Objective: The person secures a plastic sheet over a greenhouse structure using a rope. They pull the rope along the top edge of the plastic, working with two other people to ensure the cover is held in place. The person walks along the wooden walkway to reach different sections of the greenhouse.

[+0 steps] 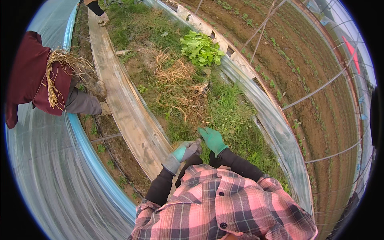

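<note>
My left hand (186, 151), in a grey and green work glove, is in front of my body with its fingers bent. Close to its right is my right hand (213, 140) in a green-coated glove, fingers pointing toward the left one. Whether either holds something small between the fingertips is hard to make out. Just beyond both hands lies a heap of dry straw-like stalks (192, 99) on green grass (234, 108). A bunch of leafy greens (201, 49) rests farther off, beside a strip of plastic film.
A long pale strip of sheeting (120, 99) runs along my left. Past it stands a person in a maroon top (39, 78), a straw bundle (57, 75) at the waist. Another person's gloved hand (103, 19) touches the strip's far end. Metal hoops (315, 87) cross planted soil rows at right.
</note>
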The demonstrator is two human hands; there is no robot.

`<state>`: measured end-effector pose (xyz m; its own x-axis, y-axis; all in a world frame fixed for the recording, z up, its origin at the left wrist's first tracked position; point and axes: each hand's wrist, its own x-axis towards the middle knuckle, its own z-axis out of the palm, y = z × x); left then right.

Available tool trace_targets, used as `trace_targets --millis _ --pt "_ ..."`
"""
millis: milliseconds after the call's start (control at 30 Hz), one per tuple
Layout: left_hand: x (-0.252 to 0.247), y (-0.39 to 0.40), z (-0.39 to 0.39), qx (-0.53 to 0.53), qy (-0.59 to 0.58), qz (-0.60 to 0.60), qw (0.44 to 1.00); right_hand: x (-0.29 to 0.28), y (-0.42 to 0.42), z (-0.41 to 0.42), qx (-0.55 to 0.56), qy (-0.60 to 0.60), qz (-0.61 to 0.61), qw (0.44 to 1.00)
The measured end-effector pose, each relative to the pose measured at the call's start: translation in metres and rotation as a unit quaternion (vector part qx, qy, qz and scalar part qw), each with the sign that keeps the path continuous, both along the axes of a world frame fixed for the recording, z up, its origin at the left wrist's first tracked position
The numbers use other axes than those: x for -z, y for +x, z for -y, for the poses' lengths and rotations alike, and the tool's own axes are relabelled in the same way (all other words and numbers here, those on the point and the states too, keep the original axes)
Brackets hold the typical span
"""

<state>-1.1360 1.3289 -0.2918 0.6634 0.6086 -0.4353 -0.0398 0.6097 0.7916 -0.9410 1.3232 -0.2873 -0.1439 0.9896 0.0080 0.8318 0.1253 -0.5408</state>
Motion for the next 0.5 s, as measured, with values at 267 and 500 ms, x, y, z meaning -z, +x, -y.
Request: trace_targets --millis 267,500 --pt "-0.051 0.065 -0.059 0.057 -0.020 -0.044 0.997 -0.018 0.017 -0.060 0.091 -0.006 0.067 0.994" --pt "-0.048 0.065 -0.121 0.037 -0.041 0.004 0.998 0.009 0.018 -0.156 0.089 0.035 -0.116 0.989"
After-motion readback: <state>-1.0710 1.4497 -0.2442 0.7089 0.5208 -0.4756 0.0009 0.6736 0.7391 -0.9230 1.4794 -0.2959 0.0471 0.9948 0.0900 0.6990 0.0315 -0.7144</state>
